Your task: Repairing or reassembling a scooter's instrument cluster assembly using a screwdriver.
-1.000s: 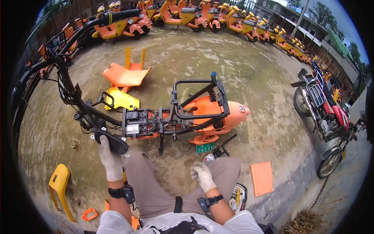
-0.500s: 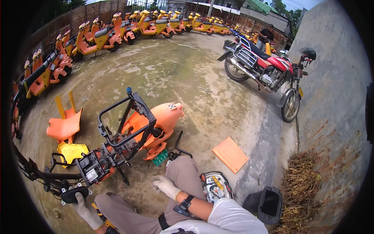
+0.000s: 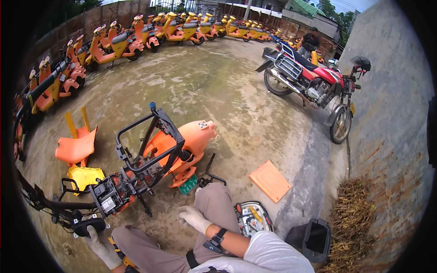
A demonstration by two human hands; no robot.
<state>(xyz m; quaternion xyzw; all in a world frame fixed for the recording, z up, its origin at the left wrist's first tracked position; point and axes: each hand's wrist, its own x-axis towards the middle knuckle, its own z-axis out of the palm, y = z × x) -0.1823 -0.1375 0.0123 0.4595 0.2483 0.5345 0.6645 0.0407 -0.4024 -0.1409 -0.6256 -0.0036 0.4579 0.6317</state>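
My left hand [image 3: 104,249], in a pale work glove, is at the lower left with its thumb against a black oval part [image 3: 88,226] at the end of a stripped scooter frame. Its other fingers are mostly hidden, but the hand appears closed on that part. My right hand [image 3: 195,219], gloved too, rests on my right leg, fingers loosely bent and nothing seen in them. The black scooter frame [image 3: 127,135] lies on the ground before me, its wiring bare. An orange body shell [image 3: 196,136] and a green number plate [image 3: 188,184] are at its far end.
Beside my right leg lies a white tray of parts [image 3: 250,217]. An orange panel [image 3: 270,181], a black bin [image 3: 314,239], an orange-yellow piece [image 3: 76,146] and a yellow cover [image 3: 86,176] surround me. A red motorcycle [image 3: 314,77] stands by the wall; rows of scooters [image 3: 109,48] stand behind.
Both of my hands keep their places. The view has shifted very slightly, and the person behind the motorcycle has changed posture a little.
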